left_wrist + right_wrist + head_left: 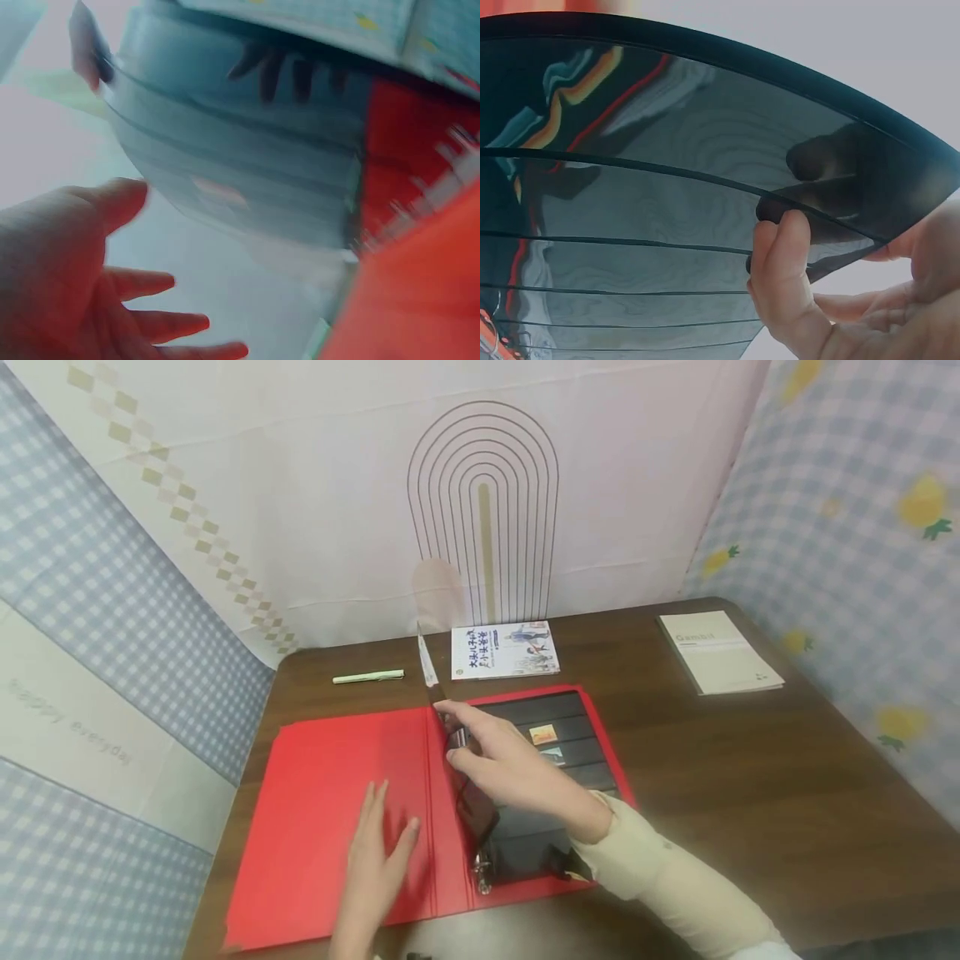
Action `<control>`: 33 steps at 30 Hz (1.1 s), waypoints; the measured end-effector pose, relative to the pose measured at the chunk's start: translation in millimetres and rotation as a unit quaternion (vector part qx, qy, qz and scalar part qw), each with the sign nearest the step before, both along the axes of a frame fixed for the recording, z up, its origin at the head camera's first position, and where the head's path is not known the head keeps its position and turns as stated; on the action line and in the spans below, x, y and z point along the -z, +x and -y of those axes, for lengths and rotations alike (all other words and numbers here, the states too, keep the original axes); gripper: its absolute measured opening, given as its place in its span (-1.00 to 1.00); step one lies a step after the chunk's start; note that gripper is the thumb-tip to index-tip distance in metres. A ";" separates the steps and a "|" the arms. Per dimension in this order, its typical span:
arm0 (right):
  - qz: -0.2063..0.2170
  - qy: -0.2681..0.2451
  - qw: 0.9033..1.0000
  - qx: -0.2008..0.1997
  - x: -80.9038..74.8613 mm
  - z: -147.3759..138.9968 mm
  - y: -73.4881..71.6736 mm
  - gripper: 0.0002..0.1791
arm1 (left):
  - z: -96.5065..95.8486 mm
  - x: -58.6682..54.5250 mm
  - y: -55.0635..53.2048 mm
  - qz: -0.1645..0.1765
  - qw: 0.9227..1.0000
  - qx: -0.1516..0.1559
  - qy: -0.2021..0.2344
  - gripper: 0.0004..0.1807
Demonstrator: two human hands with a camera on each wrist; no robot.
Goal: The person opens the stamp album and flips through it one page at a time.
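A red ring binder [337, 802] lies spread on the table, its metal ring [482, 870] showing near the front of the spine. My right hand [513, 764] holds the outer edge of a glossy black stamp page [667, 195], which stands raised and bowed above the spine. Under it, another black stamp page [577, 706] lies flat with two small stamps [543, 734] in its strips. My left hand [375, 852] hovers over the red inside cover with fingers spread, holding nothing. In the left wrist view the raised page is blurred and reflects fingers.
Behind the binder lie a light green pen [367, 677] and a white illustrated book [504, 652]. A cream notebook [720, 652] is at the right rear of the brown table [712, 793]. Hanging cloths [337, 485] enclose the back and sides.
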State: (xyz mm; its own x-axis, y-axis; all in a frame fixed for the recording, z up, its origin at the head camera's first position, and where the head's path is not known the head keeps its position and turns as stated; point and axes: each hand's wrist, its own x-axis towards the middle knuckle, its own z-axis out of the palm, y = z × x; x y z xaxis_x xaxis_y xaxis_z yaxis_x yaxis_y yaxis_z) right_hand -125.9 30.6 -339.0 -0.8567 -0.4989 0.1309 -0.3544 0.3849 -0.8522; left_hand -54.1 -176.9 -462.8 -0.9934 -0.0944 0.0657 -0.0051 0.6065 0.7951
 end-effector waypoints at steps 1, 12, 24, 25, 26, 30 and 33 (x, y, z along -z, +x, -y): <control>0.000 0.000 1.000 -0.003 0.0 1.2 -0.3 -0.39 | -2.5 -6.3 0.1 -0.021 1.000 0.001 0.018 -0.26; 0.006 -0.005 1.000 -0.028 -1.2 16.6 1.2 -0.37 | -28.5 -61.3 8.5 -0.195 0.962 0.100 0.162 -0.32; -0.013 0.002 0.999 -0.033 2.3 25.9 -0.8 -0.36 | -40.2 -76.0 15.2 -0.190 0.968 0.097 0.131 -0.10; -0.012 0.002 0.999 -0.034 2.3 26.4 -0.8 -0.36 | -41.0 -77.4 15.7 -0.181 0.970 0.095 0.128 -0.07; -0.010 0.001 0.999 -0.034 2.1 26.6 -0.8 -0.37 | -41.6 -78.4 16.3 -0.175 0.973 0.090 0.122 -0.05; 0.001 -0.007 0.999 -0.037 2.1 25.7 -1.5 -0.37 | -41.5 -80.2 18.6 -0.166 0.978 0.063 0.110 -0.03; 0.008 -0.023 0.999 -0.039 2.2 22.3 -3.8 -0.38 | -39.6 -80.0 19.5 -0.175 0.978 0.036 0.109 -0.11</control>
State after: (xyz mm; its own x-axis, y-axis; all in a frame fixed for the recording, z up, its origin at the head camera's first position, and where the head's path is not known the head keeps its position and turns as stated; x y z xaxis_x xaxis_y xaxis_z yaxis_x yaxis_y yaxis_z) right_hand -129.7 8.3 -341.3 -0.8175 -0.5581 0.1421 -0.3678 0.3161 -0.8745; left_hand -34.6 -137.4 -382.7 -0.9184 -0.0738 0.3888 0.3272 0.4109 0.8509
